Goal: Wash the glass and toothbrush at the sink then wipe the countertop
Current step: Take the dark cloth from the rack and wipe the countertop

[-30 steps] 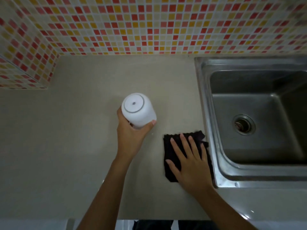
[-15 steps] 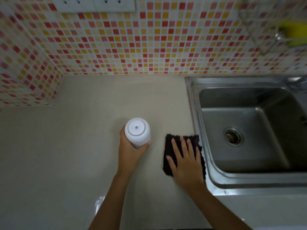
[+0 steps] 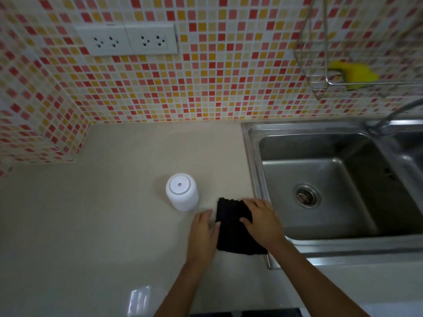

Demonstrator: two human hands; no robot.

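A white glass [image 3: 182, 191] stands upside down on the beige countertop [image 3: 91, 225], with no hand on it. Just right of it lies a black cloth [image 3: 231, 227], next to the sink's left rim. My left hand [image 3: 202, 234] grips the cloth's left edge, thumb over the fabric. My right hand [image 3: 263, 221] presses on the cloth's right side, with the fingers curled over it. No toothbrush is in view.
A steel sink [image 3: 256, 170] with a drain [image 3: 305, 195] fills the right side, a tap [image 3: 393, 113] at its back. A wire rack [image 3: 320, 83] with a yellow sponge [image 3: 353, 73] hangs on the mosaic wall. Two sockets [image 3: 128, 40] sit higher up.
My left hand has let go of the white glass, which now stands on the counter, and moved right to the cloth. My right hand's fingers have curled on the cloth. The view has tilted up.
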